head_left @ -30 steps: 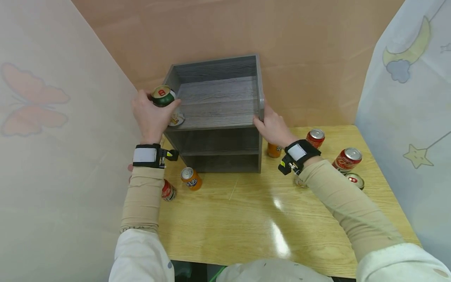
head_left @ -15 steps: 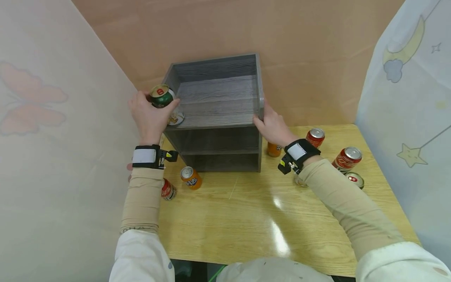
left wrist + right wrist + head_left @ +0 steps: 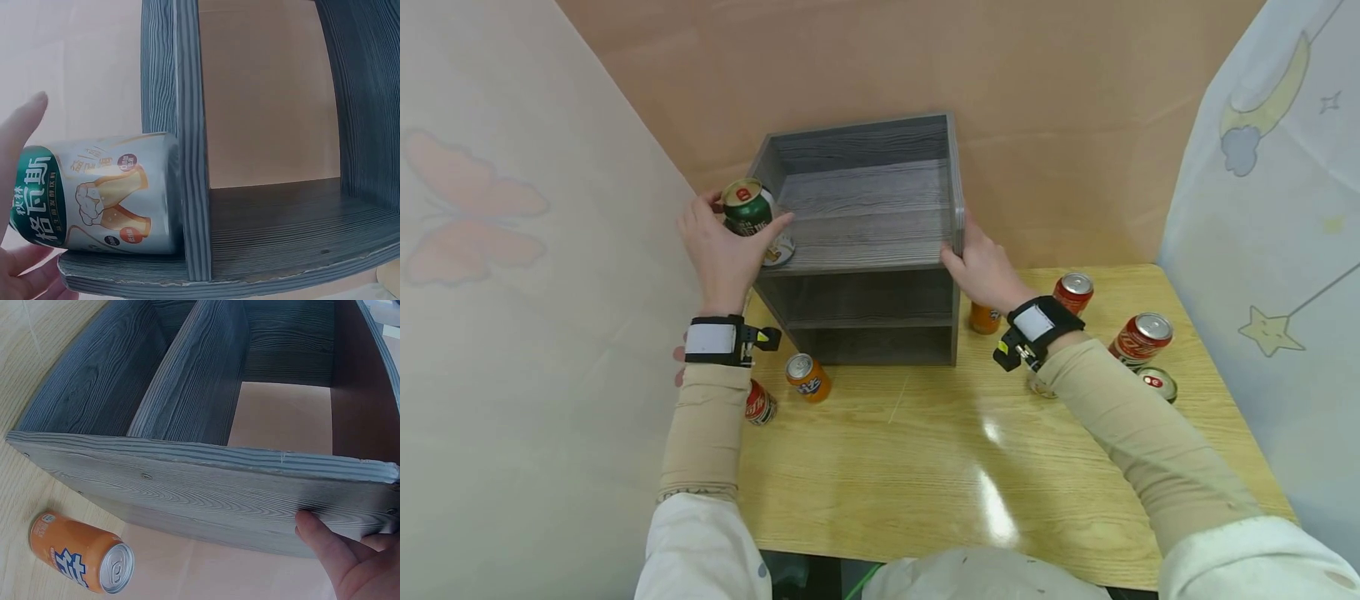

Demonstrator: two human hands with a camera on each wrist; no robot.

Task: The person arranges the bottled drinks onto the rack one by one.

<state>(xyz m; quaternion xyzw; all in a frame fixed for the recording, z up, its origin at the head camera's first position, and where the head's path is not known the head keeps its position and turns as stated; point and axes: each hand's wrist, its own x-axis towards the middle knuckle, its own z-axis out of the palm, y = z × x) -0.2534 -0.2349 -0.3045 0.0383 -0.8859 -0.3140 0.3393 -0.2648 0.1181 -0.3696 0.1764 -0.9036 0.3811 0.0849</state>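
Observation:
A green and white drink can [image 3: 748, 208] stands upright on the top shelf of a grey wood-grain shelf unit [image 3: 865, 225], at its left front corner. My left hand [image 3: 722, 250] is around the can's outer side, thumb stretched out. In the left wrist view the can [image 3: 119, 194] shows beer-mug pictures; the thumb [image 3: 28, 122] stands apart from it, and the other fingers [image 3: 37, 278] are near its top end. My right hand [image 3: 988, 267] rests against the unit's right side. In the right wrist view its thumb [image 3: 315, 534] touches the outer panel [image 3: 219, 500].
An orange can [image 3: 807, 379] and a red can [image 3: 760, 406] stand on the table at left. To the right are another orange can [image 3: 984, 319], red cans [image 3: 1075, 292] [image 3: 1141, 340] and a pale-topped can [image 3: 1157, 383]. A brown backdrop [image 3: 1075, 142] rises behind the unit.
My left thumb and fingers have loosened slightly around the can, and more of its green side shows. The right hand stays at the unit's side.

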